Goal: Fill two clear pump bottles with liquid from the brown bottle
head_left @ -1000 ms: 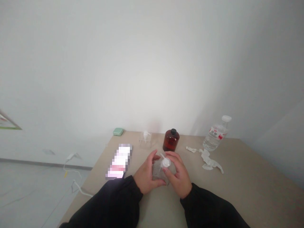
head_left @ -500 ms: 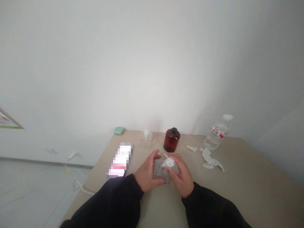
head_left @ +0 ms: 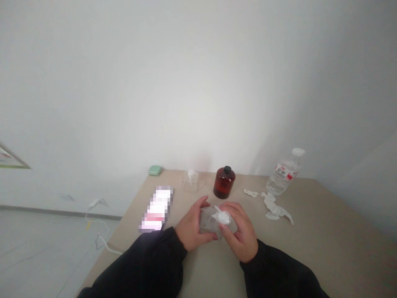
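Observation:
A clear, square-sided pump bottle (head_left: 209, 221) stands near the front middle of the table. My left hand (head_left: 192, 227) is wrapped round its left side, thumb in front and fingers behind. At the top, my right hand (head_left: 239, 231) grips the white pump head (head_left: 223, 217) between thumb and fingers. The pump's lower part and the bottle's right side are partly hidden by that hand. Just behind them is a dark red-brown bottle (head_left: 223, 184) with a black cap. A second clear pump bottle (head_left: 190, 182) with a white pump stands further back to the left.
A phone (head_left: 159, 207) with a lit, blurred screen lies left of my hands. A small green case (head_left: 154, 170) sits at the back left corner. Right of centre are crumpled white tissues (head_left: 274, 207) and a tilted water bottle (head_left: 283, 176). A white cable (head_left: 108, 247) hangs at the left edge.
My right hand has shifted slightly right and toward me, and the pump head has moved and turned a little with it. My left hand stays in place on the bottle.

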Action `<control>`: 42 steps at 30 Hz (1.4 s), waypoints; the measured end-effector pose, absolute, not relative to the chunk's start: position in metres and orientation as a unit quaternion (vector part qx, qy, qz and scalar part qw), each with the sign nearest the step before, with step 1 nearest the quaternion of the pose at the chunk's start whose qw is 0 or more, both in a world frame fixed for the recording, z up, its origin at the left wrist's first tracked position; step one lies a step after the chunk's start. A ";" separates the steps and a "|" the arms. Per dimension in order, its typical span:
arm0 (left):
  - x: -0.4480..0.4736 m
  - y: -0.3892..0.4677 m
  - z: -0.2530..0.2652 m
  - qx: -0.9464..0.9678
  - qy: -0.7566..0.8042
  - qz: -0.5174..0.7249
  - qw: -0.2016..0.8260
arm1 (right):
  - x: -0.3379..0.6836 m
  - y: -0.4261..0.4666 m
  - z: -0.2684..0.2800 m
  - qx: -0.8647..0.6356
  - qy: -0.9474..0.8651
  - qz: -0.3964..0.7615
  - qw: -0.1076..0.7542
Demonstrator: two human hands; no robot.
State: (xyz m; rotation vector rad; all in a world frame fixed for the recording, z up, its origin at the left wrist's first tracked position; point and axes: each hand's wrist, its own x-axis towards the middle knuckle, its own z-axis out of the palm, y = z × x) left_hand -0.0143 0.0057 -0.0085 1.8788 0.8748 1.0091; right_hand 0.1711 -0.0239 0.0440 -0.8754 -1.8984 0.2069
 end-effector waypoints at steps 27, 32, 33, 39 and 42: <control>-0.016 0.004 -0.001 0.753 0.369 0.373 0.397 | 0.188 -0.027 0.038 -0.390 -0.688 0.113 0.602; -0.016 0.003 0.000 0.756 0.374 0.368 0.391 | 0.206 -0.019 0.042 -0.402 -0.540 0.164 0.722; -0.016 0.003 0.001 0.756 0.375 0.368 0.391 | 0.210 -0.016 0.046 -0.395 -0.512 0.174 0.743; -0.016 0.003 0.003 0.759 0.378 0.367 0.383 | 0.230 -0.003 0.069 -0.421 -0.401 0.172 0.795; -0.016 0.003 0.002 0.760 0.374 0.372 0.381 | 0.234 0.001 0.068 -0.479 -0.405 0.208 0.751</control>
